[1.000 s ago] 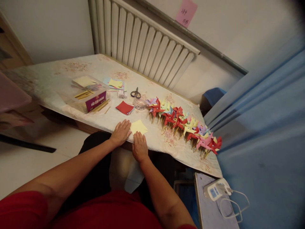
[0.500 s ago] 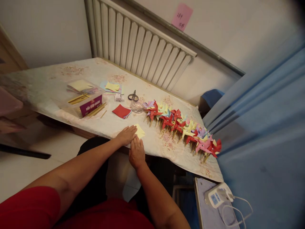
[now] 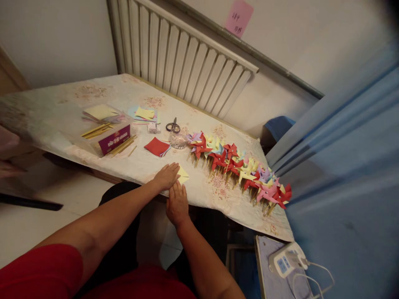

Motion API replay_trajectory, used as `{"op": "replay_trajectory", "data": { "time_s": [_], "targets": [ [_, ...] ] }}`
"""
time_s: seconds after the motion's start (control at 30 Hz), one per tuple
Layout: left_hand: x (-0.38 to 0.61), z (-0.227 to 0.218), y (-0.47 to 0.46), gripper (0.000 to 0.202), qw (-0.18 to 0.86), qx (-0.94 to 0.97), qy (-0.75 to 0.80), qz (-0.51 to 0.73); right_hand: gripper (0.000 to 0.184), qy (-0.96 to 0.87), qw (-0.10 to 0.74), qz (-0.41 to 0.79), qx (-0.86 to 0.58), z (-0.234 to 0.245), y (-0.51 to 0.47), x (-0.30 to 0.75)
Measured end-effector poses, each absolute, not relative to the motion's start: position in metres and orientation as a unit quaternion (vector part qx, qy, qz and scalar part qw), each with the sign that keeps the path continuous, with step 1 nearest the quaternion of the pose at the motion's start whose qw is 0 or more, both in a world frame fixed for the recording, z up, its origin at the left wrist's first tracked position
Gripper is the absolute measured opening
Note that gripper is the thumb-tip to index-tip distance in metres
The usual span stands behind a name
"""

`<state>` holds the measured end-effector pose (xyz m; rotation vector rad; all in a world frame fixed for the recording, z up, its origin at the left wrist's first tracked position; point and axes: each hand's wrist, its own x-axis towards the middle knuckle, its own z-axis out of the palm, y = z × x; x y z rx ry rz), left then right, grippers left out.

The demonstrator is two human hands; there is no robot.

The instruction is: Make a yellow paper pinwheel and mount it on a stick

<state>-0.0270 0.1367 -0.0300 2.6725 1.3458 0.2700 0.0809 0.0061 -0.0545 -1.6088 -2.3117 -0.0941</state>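
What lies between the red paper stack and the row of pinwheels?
In the head view, a small clear dish lies between the red paper stack and the row of pinwheels.

No legible text (pink note (image 3: pixel 239 17) too blurry)

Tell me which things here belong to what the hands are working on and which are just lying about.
In hand: yellow paper sheet, partly under the left hand, with the right hand at its near edge.
Lying about: red paper stack, scissors, wooden sticks, row of pinwheels, white device.
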Motion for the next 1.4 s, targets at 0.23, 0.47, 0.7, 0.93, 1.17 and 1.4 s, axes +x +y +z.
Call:
{"op": "replay_trajectory", "data": {
  "time_s": [0.23,0.47,0.7,0.93,1.17,1.4],
  "targets": [
    [-0.029,-0.028,0.134,0.053,0.084,0.884,0.447,0.108,0.066,-0.817,0.154,-0.016,-0.555,-0.052,0.006,0.085],
    [-0.028,-0.026,0.131,0.055,0.083,0.880,0.457,0.097,0.066,-0.812,0.157,0.002,-0.563,-0.054,-0.009,0.088],
    [-0.028,-0.026,0.128,0.056,0.074,0.882,0.454,0.106,0.054,-0.763,0.256,0.018,-0.593,-0.041,-0.006,0.089],
    [-0.030,-0.030,0.128,0.055,0.068,0.886,0.447,0.099,0.071,-0.797,0.185,0.001,-0.575,-0.037,0.036,0.100],
    [-0.030,-0.033,0.129,0.056,0.062,0.886,0.447,0.107,0.074,-0.794,0.144,-0.026,-0.590,-0.048,0.038,0.107],
    [-0.029,-0.033,0.129,0.056,0.059,0.881,0.456,0.114,0.076,-0.786,0.148,-0.029,-0.600,-0.046,0.036,0.108]
  ]
}}
